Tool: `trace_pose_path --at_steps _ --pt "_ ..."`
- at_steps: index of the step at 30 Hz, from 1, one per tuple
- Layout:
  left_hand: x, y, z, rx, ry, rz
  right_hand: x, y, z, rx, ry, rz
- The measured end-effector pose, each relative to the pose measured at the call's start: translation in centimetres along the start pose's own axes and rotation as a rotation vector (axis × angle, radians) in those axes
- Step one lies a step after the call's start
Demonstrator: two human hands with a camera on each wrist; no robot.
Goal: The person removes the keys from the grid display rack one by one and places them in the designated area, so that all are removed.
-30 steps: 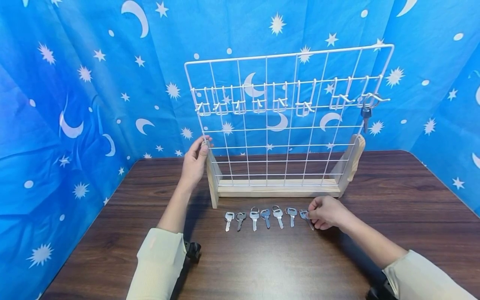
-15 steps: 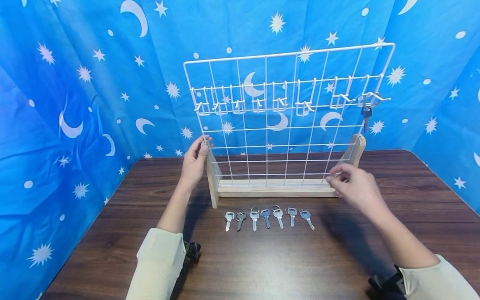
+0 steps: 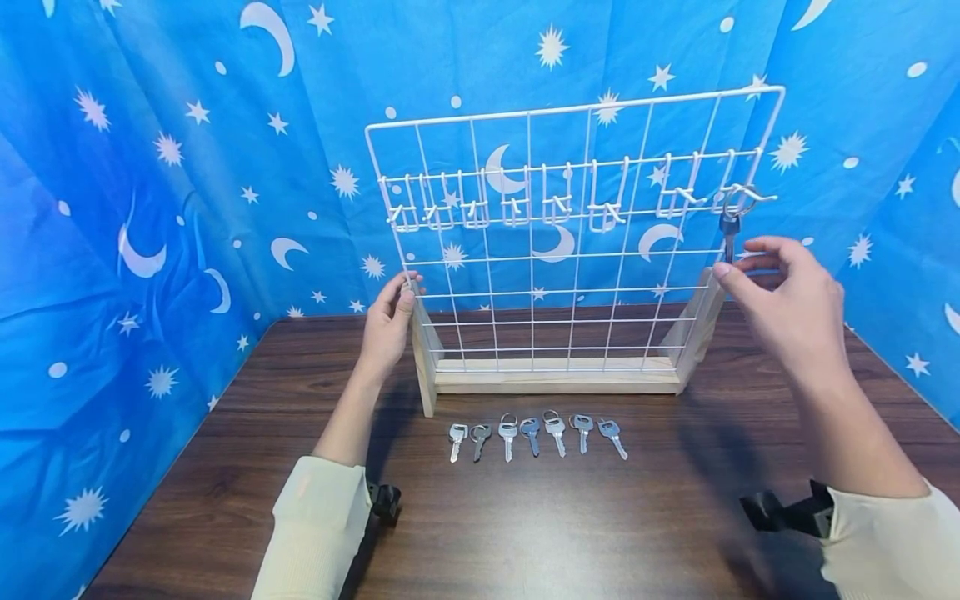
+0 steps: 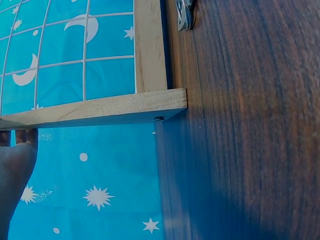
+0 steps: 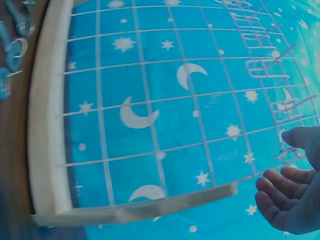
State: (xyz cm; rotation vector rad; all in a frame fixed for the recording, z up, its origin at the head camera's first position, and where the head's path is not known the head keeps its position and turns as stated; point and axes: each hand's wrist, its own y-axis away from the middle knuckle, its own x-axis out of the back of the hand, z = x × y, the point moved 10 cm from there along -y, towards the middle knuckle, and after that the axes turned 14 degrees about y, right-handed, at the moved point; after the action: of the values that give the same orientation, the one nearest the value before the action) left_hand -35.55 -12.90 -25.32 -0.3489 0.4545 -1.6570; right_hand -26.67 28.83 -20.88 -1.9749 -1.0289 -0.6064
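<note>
A white wire grid rack (image 3: 574, 108) stands upright in a light wooden base (image 3: 555, 387). My left hand (image 3: 387, 321) grips the top of its left wooden support (image 4: 100, 109), thumb in front. From the rightmost hook of the grid hangs a key (image 3: 730, 225) on a ring. Beside that key's lower end is my right hand (image 3: 795, 308), thumb and fingers parted around it. The right wrist view shows a gap between thumb and fingers, with the key (image 5: 283, 154) there; contact is hard to tell.
Several keys (image 3: 531, 427), some with rings showing, lie in a row on the brown table (image 3: 525, 533) before the base. Several white hooks (image 3: 609, 215) hang along the grid without keys. Behind stands a blue cloth (image 3: 195, 275) with moons and stars.
My right hand has left the rightmost key of the row and risen to the right, up to the hanging key. The row of keys stays put, and my left hand keeps its grip.
</note>
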Motion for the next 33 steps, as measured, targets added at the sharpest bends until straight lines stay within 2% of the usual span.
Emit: trace_pose_path --at_steps 9,14,18,22,33 --pt "0.1 -0.1 -0.1 -0.009 0.009 0.004 1.0 -1.7 -1.3 -0.055 -0.054 0.066" --pt "0.0 0.0 0.0 -0.007 -0.001 -0.002 1.2 -2.0 -1.2 -0.109 -0.152 0.141" --pt "0.0 0.0 0.2 -0.008 -0.007 0.0 1.3 -2.1 -1.1 -0.11 -0.256 0.173" --pt "-0.1 0.0 0.2 -0.008 -0.004 -0.001 1.4 -2.1 -0.9 -0.108 -0.299 0.183" --pt "-0.1 0.1 0.1 0.0 0.02 -0.002 2.3 -0.8 -0.6 -0.089 -0.311 0.259"
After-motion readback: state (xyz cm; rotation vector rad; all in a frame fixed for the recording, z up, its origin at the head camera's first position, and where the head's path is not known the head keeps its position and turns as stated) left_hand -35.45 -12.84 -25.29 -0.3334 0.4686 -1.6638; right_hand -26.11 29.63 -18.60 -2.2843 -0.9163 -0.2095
